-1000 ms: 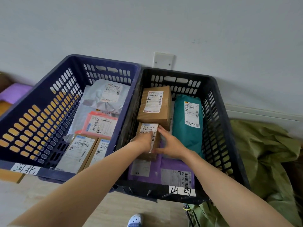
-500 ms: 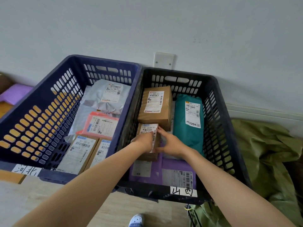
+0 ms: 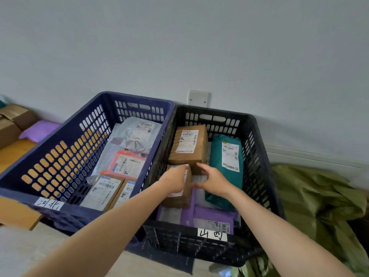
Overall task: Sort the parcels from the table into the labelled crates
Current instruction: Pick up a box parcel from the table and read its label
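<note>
— While the two crates stand side by side, what does the room around them look like?
— Plain. A pale wall (image 3: 179,47) rises behind them, with a blank white wall plate (image 3: 198,97) just above where the blue crate (image 3: 137,96) and the black crate (image 3: 219,111) touch. A crumpled olive-green sheet (image 3: 311,196) lies to the right. A wooden surface (image 3: 14,154) with brown cartons shows at far left.
— And the small brown box (image 3: 179,198)?
— It is inside the black crate near its left wall, resting on purple mailers (image 3: 211,214). It sits just in front of a larger brown box (image 3: 189,148) and near a teal parcel (image 3: 217,188).
— The hands?
— The person's left hand (image 3: 173,181) grasps the small brown box from above, fingers curled over its label. The right hand (image 3: 213,179) is released, fingers spread, just beside the box; whether it touches cannot be told.
— Any markings?
— Each crate's near rim has a white handwritten tag.
</note>
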Demonstrator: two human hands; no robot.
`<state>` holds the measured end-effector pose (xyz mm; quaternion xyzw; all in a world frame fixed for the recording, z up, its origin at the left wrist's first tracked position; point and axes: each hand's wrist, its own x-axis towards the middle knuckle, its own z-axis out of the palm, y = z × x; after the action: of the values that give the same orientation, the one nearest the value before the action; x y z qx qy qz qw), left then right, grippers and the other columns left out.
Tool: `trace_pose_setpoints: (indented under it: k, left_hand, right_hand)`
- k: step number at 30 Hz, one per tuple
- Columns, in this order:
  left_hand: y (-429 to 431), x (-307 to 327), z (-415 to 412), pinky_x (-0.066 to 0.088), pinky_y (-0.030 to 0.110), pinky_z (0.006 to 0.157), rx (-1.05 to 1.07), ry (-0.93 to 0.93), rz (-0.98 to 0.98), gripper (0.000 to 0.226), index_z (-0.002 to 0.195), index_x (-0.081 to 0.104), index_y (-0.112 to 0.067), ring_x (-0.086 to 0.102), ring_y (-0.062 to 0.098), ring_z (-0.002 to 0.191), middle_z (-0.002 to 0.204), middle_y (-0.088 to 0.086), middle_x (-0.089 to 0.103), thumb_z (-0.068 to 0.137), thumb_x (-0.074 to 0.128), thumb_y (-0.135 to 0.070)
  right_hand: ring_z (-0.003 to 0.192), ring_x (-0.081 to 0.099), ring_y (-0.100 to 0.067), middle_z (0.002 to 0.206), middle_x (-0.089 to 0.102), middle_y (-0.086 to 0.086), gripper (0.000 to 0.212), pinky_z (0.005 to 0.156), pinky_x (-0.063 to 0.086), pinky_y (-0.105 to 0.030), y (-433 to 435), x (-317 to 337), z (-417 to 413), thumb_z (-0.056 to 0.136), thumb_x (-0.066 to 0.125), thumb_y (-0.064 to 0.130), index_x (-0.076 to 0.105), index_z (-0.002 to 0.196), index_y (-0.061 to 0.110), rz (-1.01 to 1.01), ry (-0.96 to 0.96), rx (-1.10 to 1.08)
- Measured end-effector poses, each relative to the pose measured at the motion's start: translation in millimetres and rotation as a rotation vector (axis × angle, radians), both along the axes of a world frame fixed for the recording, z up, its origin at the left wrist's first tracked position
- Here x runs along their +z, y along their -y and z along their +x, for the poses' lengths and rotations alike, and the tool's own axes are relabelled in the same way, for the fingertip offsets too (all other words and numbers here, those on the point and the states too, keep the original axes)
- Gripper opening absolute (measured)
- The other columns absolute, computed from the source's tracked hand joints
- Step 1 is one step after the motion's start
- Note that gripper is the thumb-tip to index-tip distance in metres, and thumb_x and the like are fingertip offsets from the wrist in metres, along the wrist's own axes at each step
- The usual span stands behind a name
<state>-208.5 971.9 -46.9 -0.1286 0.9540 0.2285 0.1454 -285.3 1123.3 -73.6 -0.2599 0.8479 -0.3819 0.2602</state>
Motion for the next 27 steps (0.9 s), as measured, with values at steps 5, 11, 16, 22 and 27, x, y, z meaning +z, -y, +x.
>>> trace_pose_setpoints:
  k: [5,11,16,22,27]
  left_hand:
    - [-2.4,30.5,7.2,0.047,0.037,0.095,0.056,-0.19,-0.009,0.056,0.142,0.04,-0.018,0.054,0.027,0.12,0.135,0.008,0.054,0.09,0.048,0.0]
    - [-7.0,62.0,22.9,0.04,0.035,0.103,0.122,-0.286,-0.044,0.053,0.146,0.036,-0.019,0.045,0.024,0.13,0.145,0.004,0.046,0.095,0.048,-0.011]
    - [7.8,89.0,49.5,0.042,0.031,0.093,0.253,-0.394,-0.039,0.047,0.143,0.041,-0.02,0.053,0.025,0.122,0.142,0.006,0.05,0.097,0.049,-0.017]
    - [42.9,104.3,93.1,0.043,0.028,0.089,0.42,-0.427,-0.027,0.042,0.141,0.044,-0.018,0.057,0.023,0.116,0.139,0.005,0.052,0.099,0.047,-0.023]
    - [83.6,108.0,131.4,0.041,0.026,0.092,0.524,-0.478,-0.022,0.041,0.139,0.047,-0.016,0.055,0.016,0.115,0.142,0.001,0.05,0.099,0.047,-0.027]
  right_hand:
    - [0.124,0.045,-0.008,0.143,0.049,-0.003,0.085,0.094,0.037,-0.02,-3.9,33.7,-0.1,0.077,0.08,0.022,0.035,0.148,0.014,-0.069,-0.045,0.013]
    - [0.131,0.045,-0.017,0.147,0.044,-0.002,0.072,0.105,0.04,-0.029,1.5,62.1,2.2,0.086,0.072,0.025,0.037,0.147,0.014,-0.112,-0.141,0.043]
    - [0.131,0.045,-0.019,0.148,0.044,-0.005,0.064,0.099,0.037,-0.025,27.1,82.8,10.2,0.09,0.067,0.027,0.039,0.146,0.014,-0.205,-0.171,0.076]
    - [0.129,0.047,-0.02,0.148,0.043,-0.004,0.06,0.103,0.042,-0.035,73.6,99.2,48.5,0.096,0.056,0.038,0.035,0.147,0.016,-0.276,-0.133,0.187]
    - [0.132,0.045,-0.022,0.147,0.044,-0.008,0.062,0.11,0.037,-0.039,120.6,105.3,85.6,0.096,0.05,0.046,0.036,0.147,0.012,-0.298,-0.144,0.268]
